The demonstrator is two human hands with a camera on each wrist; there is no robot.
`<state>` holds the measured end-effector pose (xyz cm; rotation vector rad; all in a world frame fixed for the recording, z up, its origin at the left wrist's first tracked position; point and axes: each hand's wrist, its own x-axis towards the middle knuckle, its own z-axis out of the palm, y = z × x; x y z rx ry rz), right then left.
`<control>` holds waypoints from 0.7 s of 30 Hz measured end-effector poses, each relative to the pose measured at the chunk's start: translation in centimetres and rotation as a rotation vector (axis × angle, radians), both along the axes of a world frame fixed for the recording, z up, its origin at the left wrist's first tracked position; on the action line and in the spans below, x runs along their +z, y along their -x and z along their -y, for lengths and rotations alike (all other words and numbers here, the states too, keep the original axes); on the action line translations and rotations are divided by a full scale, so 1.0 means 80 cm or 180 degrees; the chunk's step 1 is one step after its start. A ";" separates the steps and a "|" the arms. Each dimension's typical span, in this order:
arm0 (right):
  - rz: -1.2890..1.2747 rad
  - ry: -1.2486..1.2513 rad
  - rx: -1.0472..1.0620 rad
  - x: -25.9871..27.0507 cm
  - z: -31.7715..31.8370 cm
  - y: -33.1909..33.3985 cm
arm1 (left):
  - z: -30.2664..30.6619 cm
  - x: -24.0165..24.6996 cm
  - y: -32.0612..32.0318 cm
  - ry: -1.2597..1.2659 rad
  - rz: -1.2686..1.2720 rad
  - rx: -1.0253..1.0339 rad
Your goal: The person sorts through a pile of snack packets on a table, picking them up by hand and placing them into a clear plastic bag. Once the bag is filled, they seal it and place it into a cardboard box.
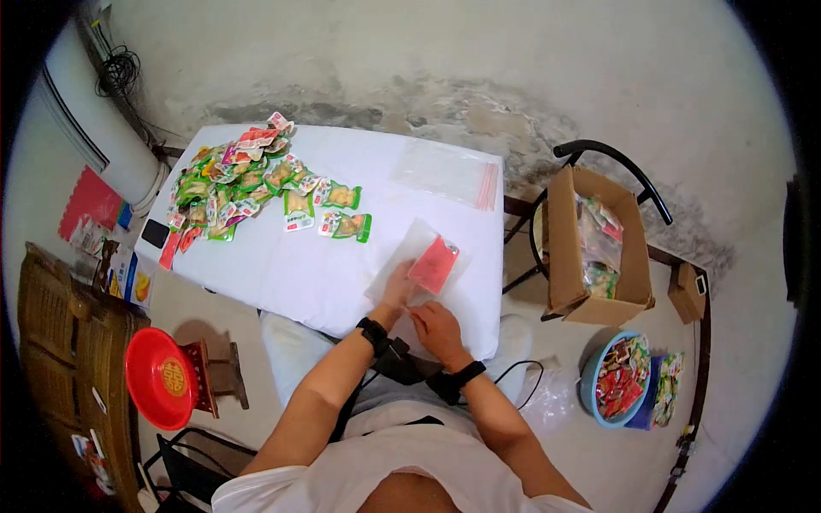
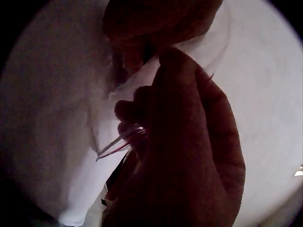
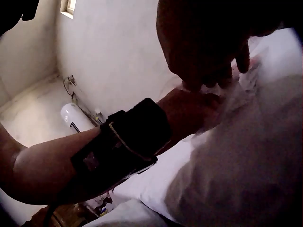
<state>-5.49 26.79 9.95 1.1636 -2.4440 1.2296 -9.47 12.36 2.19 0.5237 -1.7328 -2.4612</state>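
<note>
A clear plastic zip bag (image 1: 389, 261) with a red packet (image 1: 434, 265) inside lies near the front right of the white-covered table (image 1: 299, 274). My left hand (image 1: 397, 287) grips the bag by its open end, beside the packet. In the left wrist view, the thumb and fingers of that left hand (image 2: 184, 123) pinch the thin film, and a red strip shows at the bag's edge. My right hand (image 1: 439, 329) pinches the bag's near edge, close to the left hand. The right wrist view is dark, with the right hand (image 3: 208, 42) above the left.
A heap of green and red snack packets (image 1: 227, 184) covers the table's left part, with a phone (image 1: 155, 233) beside it. Flat clear bags (image 1: 440, 175) lie at the back right. Right of the table stand a cardboard box (image 1: 560, 248) on a chair and a blue basin (image 1: 590, 389) of packets.
</note>
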 end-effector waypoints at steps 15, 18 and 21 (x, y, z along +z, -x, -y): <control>-0.0245 0.0244 -0.0019 0.041 0.008 0.001 | 0.008 0.045 -0.052 -0.1017 0.0018 0.0539; -0.0287 0.0202 -0.0075 0.036 0.010 0.000 | 0.010 0.070 -0.075 0.0508 0.0095 0.0543; -0.0276 0.0249 -0.0088 0.035 0.014 -0.001 | 0.011 0.100 -0.095 0.2641 -0.0539 0.0517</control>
